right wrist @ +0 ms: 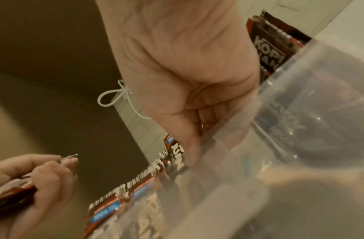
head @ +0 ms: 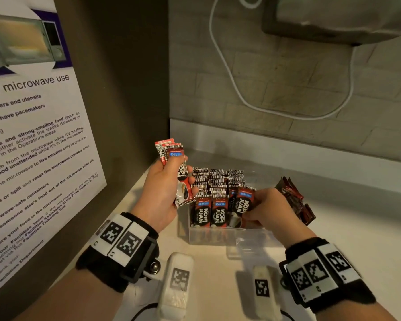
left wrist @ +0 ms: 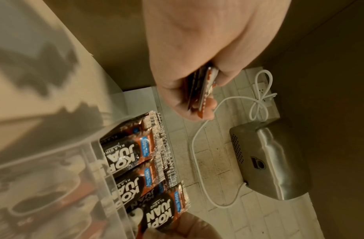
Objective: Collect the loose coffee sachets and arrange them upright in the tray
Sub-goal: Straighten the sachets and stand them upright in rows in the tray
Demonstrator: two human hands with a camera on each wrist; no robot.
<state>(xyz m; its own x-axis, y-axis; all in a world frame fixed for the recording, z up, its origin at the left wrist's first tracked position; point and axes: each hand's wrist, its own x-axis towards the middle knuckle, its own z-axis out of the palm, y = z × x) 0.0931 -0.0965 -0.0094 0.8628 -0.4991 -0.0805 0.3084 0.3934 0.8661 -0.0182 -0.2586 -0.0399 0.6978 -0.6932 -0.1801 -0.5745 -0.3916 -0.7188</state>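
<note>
A clear plastic tray (head: 218, 235) on the white counter holds several red-and-black coffee sachets (head: 208, 209) standing upright in rows. My left hand (head: 164, 188) is raised left of the tray and grips a small bunch of sachets (head: 174, 156), seen edge-on between its fingers (left wrist: 205, 90) in the left wrist view. My right hand (head: 269, 209) is at the tray's front right corner and pinches one sachet (head: 242, 205), tilted among the upright ones. In the right wrist view the tray wall (right wrist: 299, 129) hides the fingertips. A loose pile of sachets (head: 294, 200) lies right of the tray.
A brown side wall carries a microwave-use poster (head: 33, 135) on the left. A tiled back wall has a hanging white cable (head: 229, 72) and a metal wall unit (head: 345, 17) above. A second clear container (head: 245, 249) sits in front of the tray.
</note>
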